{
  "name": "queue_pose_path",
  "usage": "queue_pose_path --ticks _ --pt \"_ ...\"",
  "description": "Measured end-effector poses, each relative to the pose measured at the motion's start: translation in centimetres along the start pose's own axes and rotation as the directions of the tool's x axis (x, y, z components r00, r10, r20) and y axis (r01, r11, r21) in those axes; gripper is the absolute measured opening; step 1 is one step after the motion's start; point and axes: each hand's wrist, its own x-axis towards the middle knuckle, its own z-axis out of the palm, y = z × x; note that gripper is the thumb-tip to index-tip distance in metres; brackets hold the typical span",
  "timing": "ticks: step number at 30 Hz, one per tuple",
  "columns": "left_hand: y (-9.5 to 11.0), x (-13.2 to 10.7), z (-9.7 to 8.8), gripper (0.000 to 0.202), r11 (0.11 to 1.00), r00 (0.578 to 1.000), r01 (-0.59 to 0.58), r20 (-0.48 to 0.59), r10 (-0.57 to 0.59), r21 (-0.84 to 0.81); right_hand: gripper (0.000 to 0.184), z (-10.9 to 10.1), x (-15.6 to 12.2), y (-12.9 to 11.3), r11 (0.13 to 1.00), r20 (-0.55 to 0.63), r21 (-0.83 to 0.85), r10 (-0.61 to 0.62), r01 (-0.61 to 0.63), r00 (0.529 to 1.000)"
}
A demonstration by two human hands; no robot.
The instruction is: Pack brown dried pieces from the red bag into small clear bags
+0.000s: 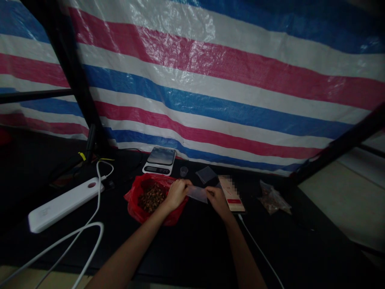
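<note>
In the head view, the left hand (177, 194) and right hand (219, 202) are pinching opposite ends of a clear plastic bag (197, 194), gripping narrowly between fingers and thumbs. The bag is being held just beside a red plastic bag (157, 218) containing brown dried pieces (152, 198), above a black table (192, 249), in front of a kitchen scale (159, 160).

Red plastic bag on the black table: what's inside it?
Inside the red plastic bag lies a heap of small brown pieces, too small to identify. The left hand, holding a clear plastic sleeve, covers the bag's right edge, so whatever lies beneath there cannot be seen.
</note>
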Motion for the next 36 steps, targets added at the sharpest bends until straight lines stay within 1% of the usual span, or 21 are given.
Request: queue_pose_path --ticks 2,4,5,6,7,8,9,10,11,13,15,17,20,22,24,26,27,30,33,36 --pt "-0.1 0.0 -0.1 0.022 1.0 1.0 -0.007 0.027 0.007 0.008 0.025 -0.1 -0.2 -0.5 1.0 0.0 -0.003 -0.023 0.023 1.0" --pt "-0.2 0.0 -0.2 0.02 1.0 0.997 -0.019 0.076 0.017 0.02 0.019 -0.2 -0.3 -1.1 0.998 -0.026 0.019 -0.062 0.063 0.998" --pt "-0.2 0.0 -0.2 0.019 0.999 0.994 -0.024 0.104 0.021 0.029 0.025 -0.3 -0.4 -1.5 0.994 -0.054 0.047 -0.093 0.095 0.994" --pt "-0.2 -0.1 -0.1 0.019 0.999 0.99 -0.031 0.137 0.026 0.037 0.035 -0.4 -0.5 -1.8 0.987 -0.088 0.086 -0.126 0.134 0.988" --pt "-0.1 -0.2 -0.1 0.021 0.998 0.983 -0.041 0.18 0.033 0.038 0.041 -0.4 -0.5 -2.1 0.976 -0.12 0.134 -0.154 0.17 0.981" --pt "0.0 -0.3 0.0 0.024 0.998 0.975 -0.051 0.218 0.043 0.034 0.04 -0.5 -0.5 -2.3 0.962 -0.147 0.189 -0.17 0.196 0.974" --pt "0.2 -0.5 0.1 0.027 0.998 0.97 -0.067 0.237 0.059 0.023 0.032 -0.5 -0.5 -2.4 0.947 -0.167 0.244 -0.171 0.209 0.971" --pt "0.4 -0.6 0.2 0.029 0.996 0.968 -0.09 0.235 0.086 0.007 0.023 -0.5 -0.5 -2.5 0.933 -0.181 0.295 -0.159 0.208 0.971" --pt "0.6 -0.8 0.3 0.032 0.993 0.969 -0.119 0.215 0.12 -0.015 0.019 -0.5 -0.5 -2.5 0.921 -0.191 0.338 -0.136 0.195 0.972" --pt "0.9 -0.9 0.4 0.036 0.982 0.975 -0.167 0.132 0.177 -0.084 0.02 -0.3 -0.4 -2.4 0.9 -0.202 0.406 -0.081 0.159 0.976" --pt "1.1 -0.9 0.6 0.04 0.957 0.976 -0.176 0.086 0.2 -0.232 0.02 -0.1 -0.4 -2.3 0.879 -0.189 0.459 -0.048 0.131 0.981" --pt "1.2 -0.7 0.9 0.042 0.896 0.976 -0.137 0.095 0.194 -0.422 0.02 0.1 -0.4 -2.3 0.867 -0.18 0.48 -0.051 0.133 0.982" --pt "1.4 -0.7 1.3 0.039 0.767 0.97 -0.068 0.137 0.2 -0.638 0.018 0.5 -0.5 -2.6 0.897 -0.238 0.394 -0.112 0.202 0.965" --pt "1.6 -0.7 1.4 0.035 0.696 0.969 -0.042 0.14 0.202 -0.717 0.017 0.6 -0.5 -2.9 0.92 -0.279 0.309 -0.155 0.242 0.948" --pt "2.0 -0.9 1.4 0.035 0.622 0.97 -0.025 0.131 0.203 -0.783 0.019 0.6 -0.5 -3.2 0.924 -0.286 0.279 -0.179 0.26 0.941" --pt "2.4 -1.1 1.5 0.036 0.561 0.972 -0.01 0.125 0.201 -0.828 0.023 0.5 -0.6 -3.6 0.911 -0.258 0.307 -0.198 0.275 0.946" --pt "2.5 -1.2 1.7 0.036 0.549 0.973 -0.005 0.123 0.196 -0.836 0.024 0.6 -0.6 -3.7 0.9 -0.238 0.334 -0.206 0.279 0.949" --pt "2.7 -1.3 2.6 0.035 0.574 0.984 -0.004 0.101 0.15 -0.819 0.026 0.8 -0.8 -3.9 0.86 -0.182 0.444 -0.189 0.252 0.965" --pt "2.7 -1.3 3.7 0.035 0.582 0.994 -0.011 0.053 0.093 -0.813 0.026 1.2 -0.8 -3.8 0.837 -0.131 0.53 -0.078 0.136 0.988" --pt "2.8 -1.4 4.4 0.031 0.567 0.998 -0.022 0.015 0.061 -0.823 0.025 1.7 -0.8 -3.8 0.824 -0.134 0.565 0.029 0.052 0.991"
